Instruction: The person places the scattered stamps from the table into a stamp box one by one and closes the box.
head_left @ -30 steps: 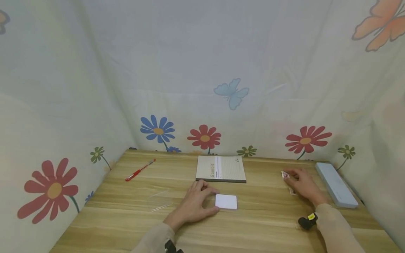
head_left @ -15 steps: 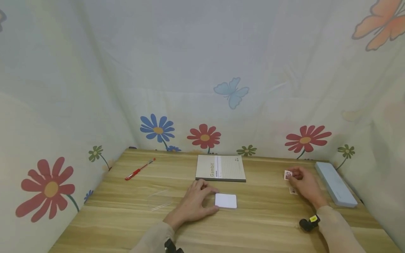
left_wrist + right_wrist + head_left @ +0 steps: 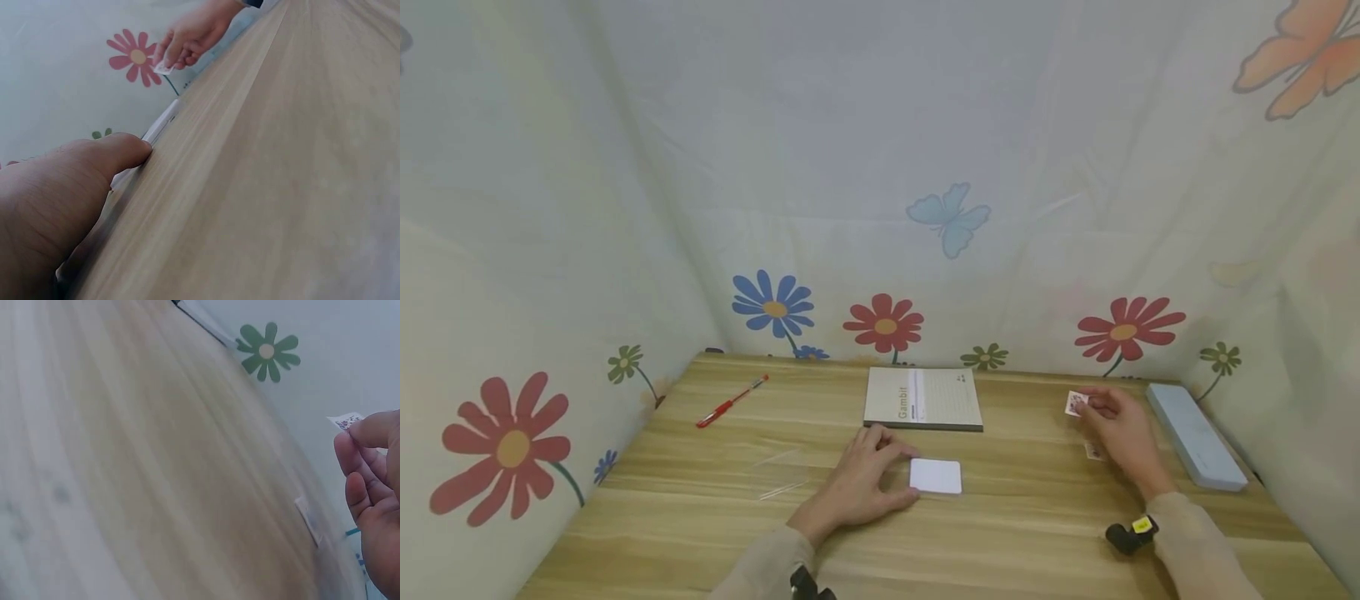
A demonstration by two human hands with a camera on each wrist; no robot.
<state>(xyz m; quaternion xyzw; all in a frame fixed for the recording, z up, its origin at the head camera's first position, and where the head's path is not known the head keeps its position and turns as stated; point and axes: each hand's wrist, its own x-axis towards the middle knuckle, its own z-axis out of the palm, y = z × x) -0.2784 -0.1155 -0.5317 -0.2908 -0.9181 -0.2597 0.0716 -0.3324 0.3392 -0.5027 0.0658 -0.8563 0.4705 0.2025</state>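
On the wood-grain table [image 3: 1022, 537], I see the left hand [image 3: 861, 479] gripping a white card [image 3: 936, 477] by its edges, probably to steady it. The right hand [image 3: 1117, 429] pinches a printed paper square [image 3: 1074, 403], perhaps leaving its picture uncovered; a second square [image 3: 1093, 452] lies just below that hand.

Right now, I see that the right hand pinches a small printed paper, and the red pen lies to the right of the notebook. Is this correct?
Not fully: the red pen lies to the left of the notebook, as the head view shows. The right hand does pinch a small printed paper.
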